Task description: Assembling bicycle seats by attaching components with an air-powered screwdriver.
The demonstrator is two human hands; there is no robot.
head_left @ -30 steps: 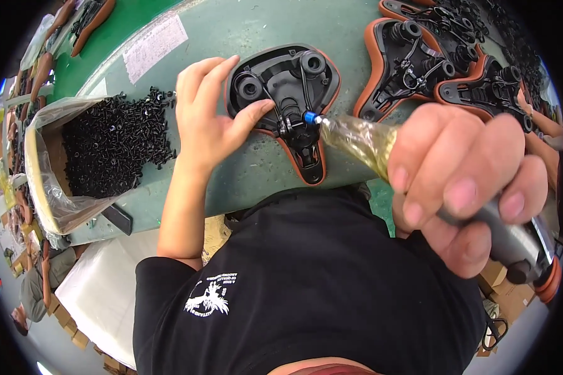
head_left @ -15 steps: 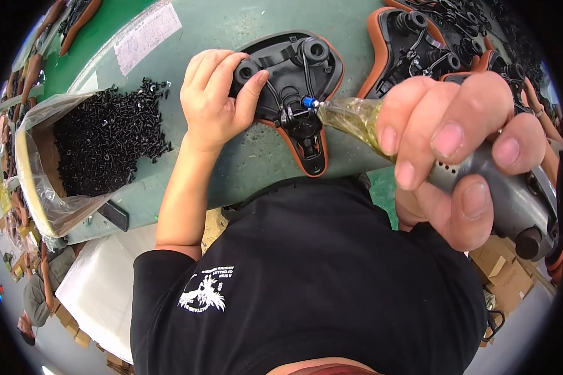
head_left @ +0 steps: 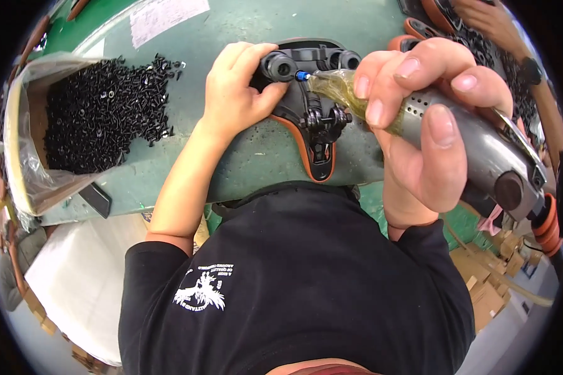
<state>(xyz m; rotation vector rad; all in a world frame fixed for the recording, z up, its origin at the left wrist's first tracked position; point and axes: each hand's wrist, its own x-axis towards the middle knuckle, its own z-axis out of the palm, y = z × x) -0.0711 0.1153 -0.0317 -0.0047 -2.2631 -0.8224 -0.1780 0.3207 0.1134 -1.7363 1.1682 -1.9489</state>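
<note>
A black bicycle saddle [head_left: 300, 116] with an orange edge lies upside down on the green table, nose toward me. My left hand [head_left: 236, 94] is closed around its rear left side, by a round black bumper [head_left: 278, 66]. A power screwdriver [head_left: 466, 140], with a grey body and yellowish wrapping around its front, is gripped in my right hand [head_left: 416, 103]. Its blue-collared tip [head_left: 303, 75] is beside that bumper; whether they touch I cannot tell. At the saddle's middle sits a black seat clamp [head_left: 324, 123]. The tool's front hides part of the right bumper [head_left: 349, 60].
On the left, a plastic-lined box [head_left: 25, 144] lies tipped, with black screws [head_left: 106, 115] spilling onto the table [head_left: 231, 172]. A dark flat object [head_left: 96, 200] is near the front edge. Paper [head_left: 169, 19] lies behind. Another person's arm [head_left: 491, 25] reaches in at upper right, near more saddles [head_left: 413, 30].
The screwdriver tip has moved from near the clamp to beside the left bumper. The saddle has shifted and turned slightly under my left hand. Another person's arm has come farther in at upper right.
</note>
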